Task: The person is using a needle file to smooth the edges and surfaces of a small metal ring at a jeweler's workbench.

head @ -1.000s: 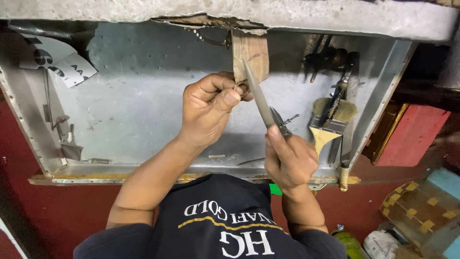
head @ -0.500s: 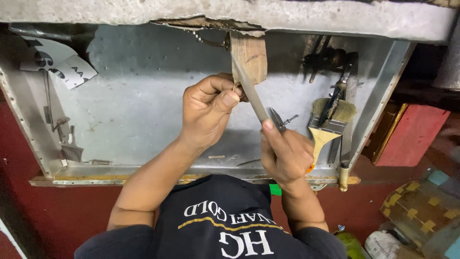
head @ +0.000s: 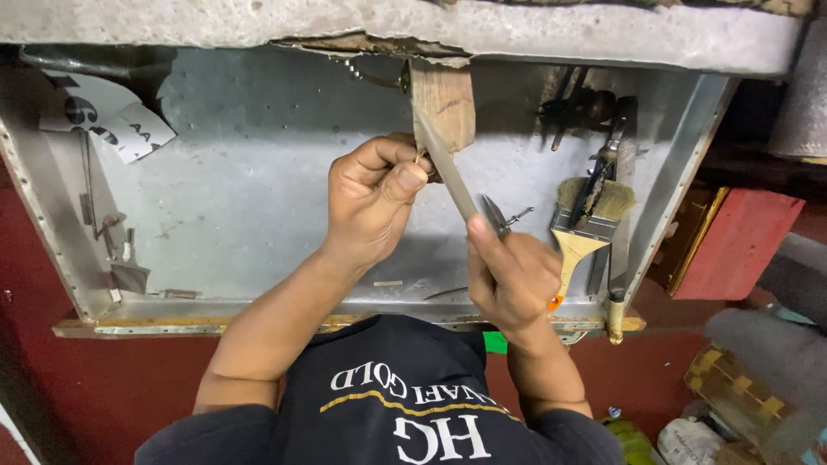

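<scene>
Two hands on the job, file against the small piece at the wooden peg.

Nearest me, my right hand (head: pixel 510 277) has its grip closed round the handle end of the flat file (head: pixel 448 164), which slants up and away to the wooden peg (head: pixel 444 103). Further out, my left hand (head: pixel 372 200) pinches a tiny workpiece (head: pixel 419 158) against that peg, grip narrow and tight, the file's far end touching it. I reckon I'm mid-filing: the piece is too small to judge how much shaping remains. Beyond, on the metal tray table (head: pixel 258 172), a paintbrush (head: pixel 586 226) and pliers (head: pixel 498 215) lie untouched.
</scene>
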